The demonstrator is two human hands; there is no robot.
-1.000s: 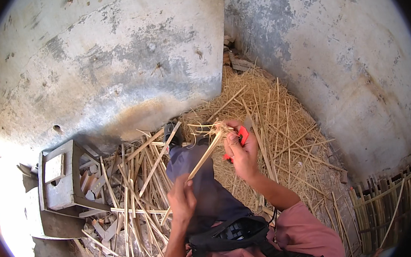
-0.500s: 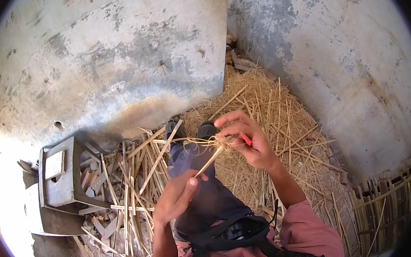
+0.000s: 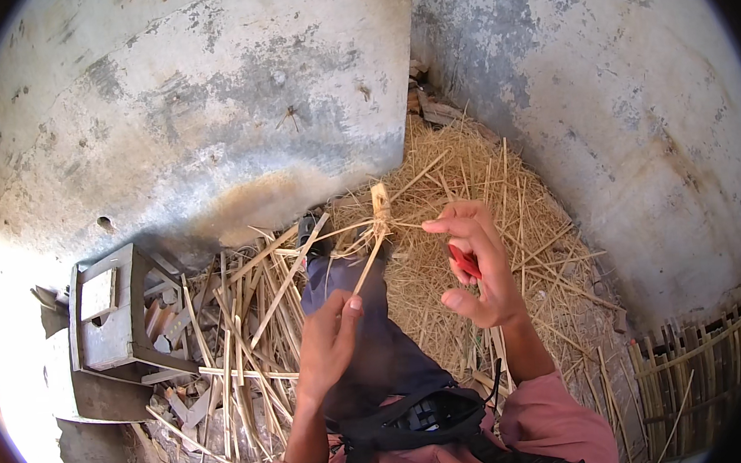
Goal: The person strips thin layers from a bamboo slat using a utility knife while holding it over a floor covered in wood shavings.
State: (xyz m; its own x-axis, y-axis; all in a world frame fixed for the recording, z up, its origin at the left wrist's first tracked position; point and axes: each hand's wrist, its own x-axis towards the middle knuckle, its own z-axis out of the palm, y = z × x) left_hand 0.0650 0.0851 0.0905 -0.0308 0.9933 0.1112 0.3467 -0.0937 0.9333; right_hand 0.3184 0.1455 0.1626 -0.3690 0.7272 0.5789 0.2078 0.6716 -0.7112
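My left hand point(image 3: 327, 344) pinches the lower end of a narrow pale bamboo strip point(image 3: 369, 266) between thumb and fingers. Thin curled shavings point(image 3: 379, 229) cling near the strip's far end, and a broader pale piece point(image 3: 379, 198) shows just beyond them. To the right, my right hand point(image 3: 486, 261) has its thumb and index finger apart, the index fingertip close to a thin strand running from the shavings. Its curled other fingers keep a small red object point(image 3: 465, 263) against the palm; I cannot make out its kind.
Straw-like shavings point(image 3: 446, 312) and long split strips point(image 3: 240, 337) cover the floor. A wooden stool-like frame point(image 3: 104, 331) lies at left among rubble. Worn plaster walls point(image 3: 205, 114) rise ahead and at right. A slatted bamboo panel point(image 3: 703, 362) stands at lower right.
My right hand has moved away from the shavings, down and right, and its thumb and index finger have parted. More of the red object shows. The strip in my left hand is tilted more upright.
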